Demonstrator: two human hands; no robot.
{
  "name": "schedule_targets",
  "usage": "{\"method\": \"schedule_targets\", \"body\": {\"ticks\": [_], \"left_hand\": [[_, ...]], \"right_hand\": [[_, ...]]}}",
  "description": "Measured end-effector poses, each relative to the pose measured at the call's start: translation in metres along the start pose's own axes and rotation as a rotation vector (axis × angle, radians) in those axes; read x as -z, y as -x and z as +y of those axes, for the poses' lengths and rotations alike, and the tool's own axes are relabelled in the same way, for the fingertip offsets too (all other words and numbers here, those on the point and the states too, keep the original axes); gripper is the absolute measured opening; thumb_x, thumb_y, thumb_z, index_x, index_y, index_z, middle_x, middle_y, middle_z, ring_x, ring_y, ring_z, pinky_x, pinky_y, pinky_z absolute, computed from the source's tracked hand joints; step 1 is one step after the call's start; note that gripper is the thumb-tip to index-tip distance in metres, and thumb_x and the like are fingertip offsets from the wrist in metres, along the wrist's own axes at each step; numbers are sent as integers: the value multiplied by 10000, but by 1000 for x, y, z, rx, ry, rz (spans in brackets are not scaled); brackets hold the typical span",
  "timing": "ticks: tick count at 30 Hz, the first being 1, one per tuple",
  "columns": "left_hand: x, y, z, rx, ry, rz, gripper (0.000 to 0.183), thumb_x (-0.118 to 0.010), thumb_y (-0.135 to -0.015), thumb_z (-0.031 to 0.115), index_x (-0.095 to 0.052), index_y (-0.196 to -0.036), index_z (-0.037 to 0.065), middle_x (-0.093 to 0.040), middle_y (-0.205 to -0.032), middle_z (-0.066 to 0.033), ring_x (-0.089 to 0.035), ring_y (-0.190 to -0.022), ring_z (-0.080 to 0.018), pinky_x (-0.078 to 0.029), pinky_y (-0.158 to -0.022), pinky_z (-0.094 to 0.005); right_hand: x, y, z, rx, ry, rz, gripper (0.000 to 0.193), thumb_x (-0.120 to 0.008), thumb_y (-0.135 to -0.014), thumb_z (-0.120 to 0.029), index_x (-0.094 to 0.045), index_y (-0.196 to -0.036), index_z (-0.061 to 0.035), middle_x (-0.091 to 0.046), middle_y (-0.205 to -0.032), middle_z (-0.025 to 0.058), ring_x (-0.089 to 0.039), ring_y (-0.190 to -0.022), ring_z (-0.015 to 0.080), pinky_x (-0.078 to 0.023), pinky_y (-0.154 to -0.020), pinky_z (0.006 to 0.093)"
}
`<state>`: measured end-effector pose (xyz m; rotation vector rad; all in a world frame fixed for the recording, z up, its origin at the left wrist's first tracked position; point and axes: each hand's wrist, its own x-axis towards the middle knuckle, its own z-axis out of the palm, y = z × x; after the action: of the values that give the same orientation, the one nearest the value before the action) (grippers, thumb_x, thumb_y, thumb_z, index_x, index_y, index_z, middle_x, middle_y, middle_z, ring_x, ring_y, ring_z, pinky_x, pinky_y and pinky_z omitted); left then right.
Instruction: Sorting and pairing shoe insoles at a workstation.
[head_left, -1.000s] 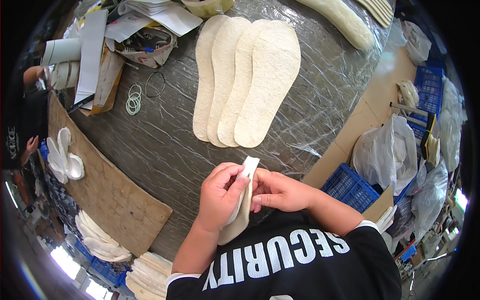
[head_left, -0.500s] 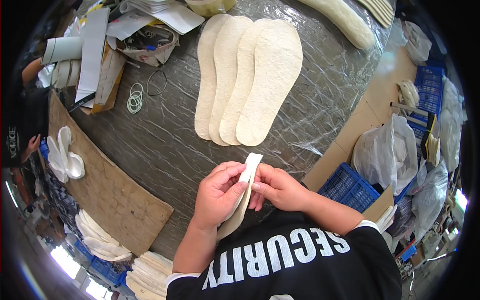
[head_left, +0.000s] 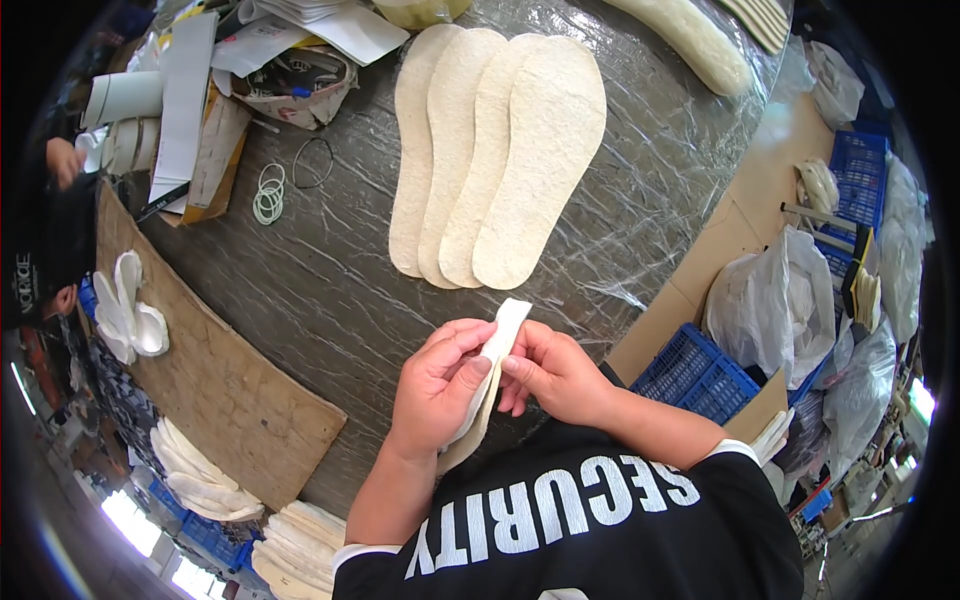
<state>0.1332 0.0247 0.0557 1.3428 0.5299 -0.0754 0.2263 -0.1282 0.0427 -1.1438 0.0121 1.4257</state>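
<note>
Pale insole piece [head_left: 508,328], held on edge at the lower centre of the frame, between your two hands. Your left hand [head_left: 435,385] pinches it between thumb and fingers; your right hand [head_left: 562,380] pinches the facing edge just beside. Whether one folded layer or two, you cannot tell here. Four insoles [head_left: 495,160] lie flat and overlapping on the bench [head_left: 650,220], upper centre, seemingly laid out already; yours appears unfinished, not yet set down.
</note>
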Motion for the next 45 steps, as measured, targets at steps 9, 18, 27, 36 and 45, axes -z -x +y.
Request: {"method": "schedule_targets", "body": {"ticks": [9, 18, 27, 36, 45], "left_hand": [[-8, 7, 7, 25, 353, -107, 482, -641, -838, -35, -437, -1275, -16, -528, -1230, -181, -551, -1105, -220, -465, -953, -366], [13, 21, -2, 3, 260, 17, 254, -608, -852, -49, -502, -1080, -12, -509, -1250, -183, -538, -1113, -212, -439, -970, -355], [18, 33, -9, -80, 149, 142, 157, -590, -861, -66, -539, -994, -1, -535, -1195, -178, -571, -1027, -196, -472, -908, -315], [16, 31, -1, -288, -440, 147, 116, -634, -848, -11, -637, -948, 48, -606, -1050, -151, -624, -883, -222, -517, -739, -294], [19, 33, 3, -247, -409, 108, 150, -655, -825, -8, -634, -971, 20, -620, -1002, -124, -615, -866, -214, -501, -751, -291]], "right_hand": [[-2, 1, 3, 39, -13, 102, 153, -501, -973, -126, -437, -882, -20, -603, -742, 83, -621, -615, 126, -518, -514, 250], [10, 0, -3, 751, 864, 245, 395, -751, -696, -48, -584, -1049, -113, -537, -1049, 134, -588, -866, 249, -495, -712, 364], [19, -30, -24, 838, 966, -86, 356, -764, -651, -61, -615, -972, -94, -527, -1155, 125, -492, -1129, 345, -423, -938, 438], [23, -34, -16, 813, 830, -90, 344, -753, -664, -25, -533, -926, -56, -520, -1137, 139, -510, -1089, 339, -421, -914, 417], [17, -29, -25, 940, 1029, -67, 259, -744, -646, -61, -590, -842, -130, -522, -1133, 111, -493, -1105, 334, -387, -951, 481]]}}
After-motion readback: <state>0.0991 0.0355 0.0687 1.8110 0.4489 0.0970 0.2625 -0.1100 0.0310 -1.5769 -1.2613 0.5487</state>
